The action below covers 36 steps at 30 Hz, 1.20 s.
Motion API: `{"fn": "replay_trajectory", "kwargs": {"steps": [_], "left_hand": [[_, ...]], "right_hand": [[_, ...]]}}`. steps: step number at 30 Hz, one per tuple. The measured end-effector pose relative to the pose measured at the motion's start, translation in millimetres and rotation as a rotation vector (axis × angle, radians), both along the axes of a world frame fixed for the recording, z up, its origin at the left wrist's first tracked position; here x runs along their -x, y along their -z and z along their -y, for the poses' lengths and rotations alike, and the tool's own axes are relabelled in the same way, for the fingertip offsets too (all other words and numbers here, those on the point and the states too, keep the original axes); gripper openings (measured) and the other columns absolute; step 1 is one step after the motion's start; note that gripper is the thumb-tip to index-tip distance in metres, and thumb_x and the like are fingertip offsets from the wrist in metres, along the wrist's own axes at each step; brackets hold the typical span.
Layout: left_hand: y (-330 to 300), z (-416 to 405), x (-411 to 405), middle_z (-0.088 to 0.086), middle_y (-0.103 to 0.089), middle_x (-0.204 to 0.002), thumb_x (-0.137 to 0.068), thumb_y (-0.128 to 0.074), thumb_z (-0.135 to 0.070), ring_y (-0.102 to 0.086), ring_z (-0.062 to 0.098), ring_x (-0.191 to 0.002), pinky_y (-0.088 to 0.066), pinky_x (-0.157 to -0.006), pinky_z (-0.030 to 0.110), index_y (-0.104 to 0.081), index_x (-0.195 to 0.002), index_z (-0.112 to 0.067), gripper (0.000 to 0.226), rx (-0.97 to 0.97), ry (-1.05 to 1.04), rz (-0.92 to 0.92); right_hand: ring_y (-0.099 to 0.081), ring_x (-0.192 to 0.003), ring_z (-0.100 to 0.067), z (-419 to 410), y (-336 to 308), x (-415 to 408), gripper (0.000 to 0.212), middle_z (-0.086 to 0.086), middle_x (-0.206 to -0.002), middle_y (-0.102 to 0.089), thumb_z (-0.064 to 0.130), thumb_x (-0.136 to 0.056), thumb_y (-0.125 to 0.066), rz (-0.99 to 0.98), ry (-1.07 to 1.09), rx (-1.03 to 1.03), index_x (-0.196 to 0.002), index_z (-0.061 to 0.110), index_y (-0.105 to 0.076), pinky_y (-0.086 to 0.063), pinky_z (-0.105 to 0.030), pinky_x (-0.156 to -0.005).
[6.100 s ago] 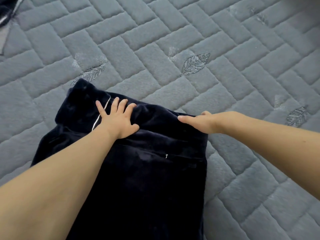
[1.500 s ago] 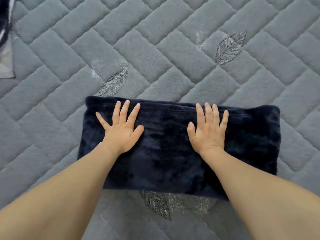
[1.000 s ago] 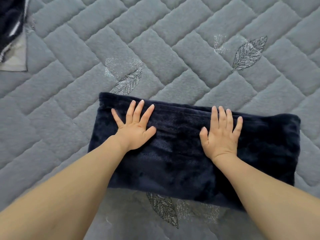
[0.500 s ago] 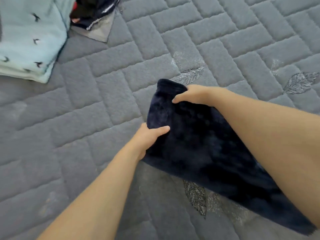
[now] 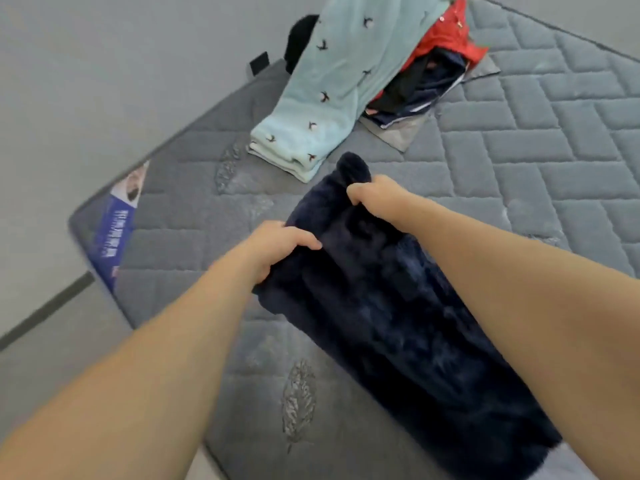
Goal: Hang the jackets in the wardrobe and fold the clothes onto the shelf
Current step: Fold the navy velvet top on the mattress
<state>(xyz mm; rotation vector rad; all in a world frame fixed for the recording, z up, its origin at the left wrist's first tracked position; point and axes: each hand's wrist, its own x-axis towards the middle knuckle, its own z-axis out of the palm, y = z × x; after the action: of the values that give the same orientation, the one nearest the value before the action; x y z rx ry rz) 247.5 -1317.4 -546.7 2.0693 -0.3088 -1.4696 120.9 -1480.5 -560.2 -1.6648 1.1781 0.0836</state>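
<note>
A folded dark navy plush garment [image 5: 398, 317] lies as a long band on the grey quilted mattress [image 5: 540, 161]. My left hand [image 5: 277, 247] grips its near-left corner, fingers curled over the edge. At the far corner of the same end, my right hand [image 5: 377, 199] grips the fabric, which bunches up above the knuckles. Both forearms reach in from the bottom of the view.
A pale blue garment with small bird prints [image 5: 332, 95] lies beyond the navy piece, draped over a pile of red [image 5: 450, 39] and dark clothes [image 5: 415, 88]. The mattress edge with a blue label [image 5: 114, 233] runs at the left, grey floor [image 5: 69, 98] past it.
Both hands went from pressing flat on the folded garment to gripping its left end. The view has swung left, bringing the clothes pile, mattress edge and floor into sight.
</note>
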Motion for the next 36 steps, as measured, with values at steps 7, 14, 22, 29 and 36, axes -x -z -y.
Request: {"fn": "replay_trajectory", "kwargs": {"steps": [7, 14, 22, 29, 36], "left_hand": [[-205, -32, -56, -0.002, -0.075, -0.069, -0.059, -0.087, -0.028, -0.072, 0.016, -0.060, -0.052, -0.045, 0.023, -0.075, -0.075, -0.020, 0.021, 0.276, 0.008, 0.494], [-236, -57, 76, -0.012, -0.074, -0.073, -0.055, -0.081, -0.044, -0.071, 0.007, -0.063, -0.054, -0.053, 0.021, -0.074, -0.081, -0.032, 0.029, 0.309, 0.299, 0.492], [-36, -87, 319, -0.001, -0.077, -0.088, -0.067, -0.083, -0.028, -0.074, 0.019, -0.081, -0.061, -0.075, 0.037, -0.071, -0.102, -0.021, 0.037, 0.192, 0.405, -0.027], [43, -96, 421, -0.013, -0.075, -0.099, -0.070, -0.083, -0.041, -0.071, 0.011, -0.095, -0.056, -0.088, 0.034, -0.070, -0.108, -0.035, 0.041, 0.062, 0.663, -0.300], [41, -49, 280, -0.003, -0.071, -0.082, -0.072, -0.062, -0.039, -0.066, 0.019, -0.083, -0.054, -0.076, 0.039, -0.063, -0.084, -0.022, 0.021, 0.049, 0.675, 0.321]], "right_hand": [[-0.034, -0.048, -0.015, -35, -181, -67, 0.014, 0.010, -0.044, -0.034, 0.016, -0.057, -0.050, 0.550, 0.229, 0.054, -0.056, 0.021, -0.036, -0.027, -0.024, -0.049], [-0.020, -0.043, -0.011, -70, -204, 59, 0.020, 0.009, -0.050, -0.025, 0.010, -0.051, -0.043, 0.698, 0.474, 0.084, -0.052, 0.027, -0.032, -0.018, -0.016, -0.045], [-0.028, -0.050, -0.016, -119, -32, 316, 0.017, 0.006, -0.050, -0.031, 0.018, -0.059, -0.044, 0.213, 0.583, 0.171, -0.056, 0.020, -0.028, -0.022, -0.031, -0.050], [-0.034, -0.050, -0.021, -143, 47, 443, 0.016, -0.002, -0.056, -0.041, 0.015, -0.070, -0.044, -0.261, 0.580, 0.131, -0.058, 0.015, -0.033, -0.024, -0.030, -0.048], [-0.046, -0.066, -0.024, -94, 41, 314, 0.014, 0.000, -0.070, -0.050, 0.031, -0.078, -0.041, -0.046, 0.365, 0.159, -0.069, 0.020, -0.040, -0.032, -0.034, -0.056]]}}
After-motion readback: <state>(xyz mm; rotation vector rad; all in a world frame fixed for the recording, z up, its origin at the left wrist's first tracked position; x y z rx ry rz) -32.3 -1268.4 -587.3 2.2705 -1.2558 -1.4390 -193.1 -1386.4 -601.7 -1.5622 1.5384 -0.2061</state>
